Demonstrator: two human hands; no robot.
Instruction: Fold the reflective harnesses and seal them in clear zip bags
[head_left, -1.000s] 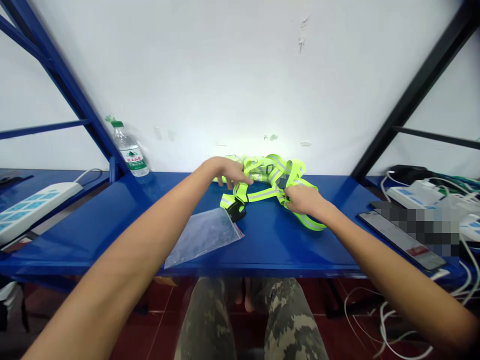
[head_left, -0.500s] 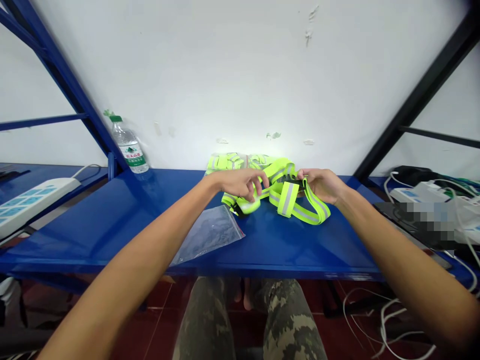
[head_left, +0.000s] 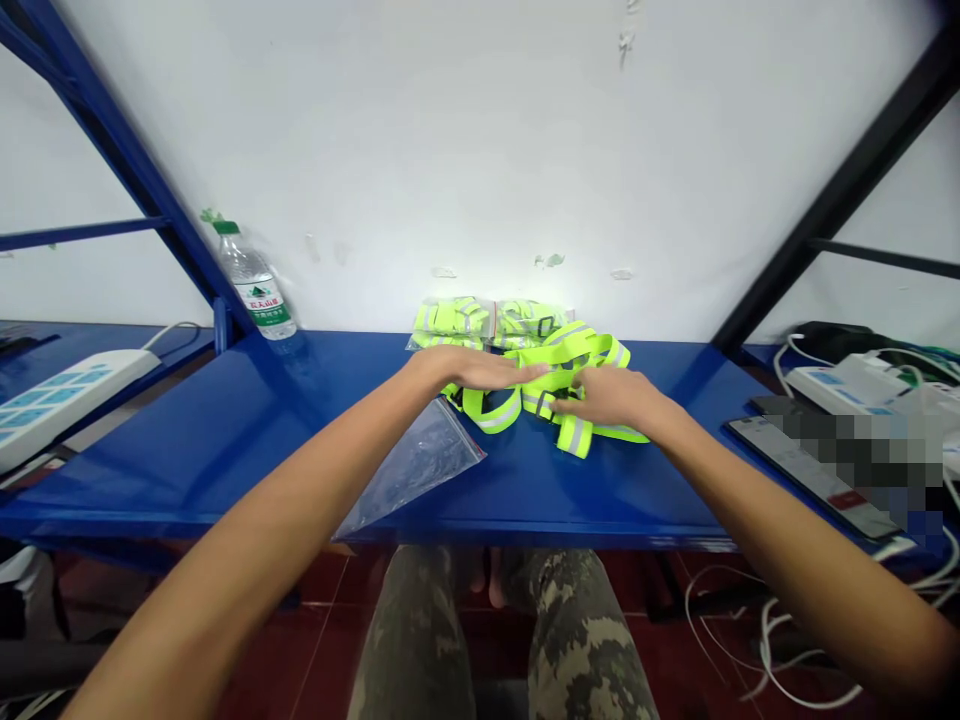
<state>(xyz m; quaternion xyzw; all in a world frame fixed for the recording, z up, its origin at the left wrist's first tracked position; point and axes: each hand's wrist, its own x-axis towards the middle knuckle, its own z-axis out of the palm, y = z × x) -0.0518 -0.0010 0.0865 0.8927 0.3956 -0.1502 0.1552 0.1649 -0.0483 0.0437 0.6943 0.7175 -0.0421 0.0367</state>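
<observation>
A neon-yellow reflective strap harness (head_left: 501,416) with grey stripes and black buckles lies loosely bunched on the blue tabletop. My left hand (head_left: 491,368) rests over its left part, fingers stretched flat and together. My right hand (head_left: 616,396) has its thumb and fingers closed on the harness near a black buckle; part of the strap is hidden beneath the palm. Left of the harness, a clear zip bag (head_left: 420,458) lies flat by the front edge. Behind, against the wall, sit packed reflective straps (head_left: 454,318) in clear bags.
A water bottle (head_left: 259,285) with a green cap stands at the back left. White power strips (head_left: 67,400) lie on the left and right. A phone-like device (head_left: 810,475) and tangled cables occupy the right end. Blue and black frame posts rise at both sides.
My left hand has flattened and moved slightly right over the straps. My right hand has moved left and down, onto the harness. The raised right-hand loops now lie lower and more gathered.
</observation>
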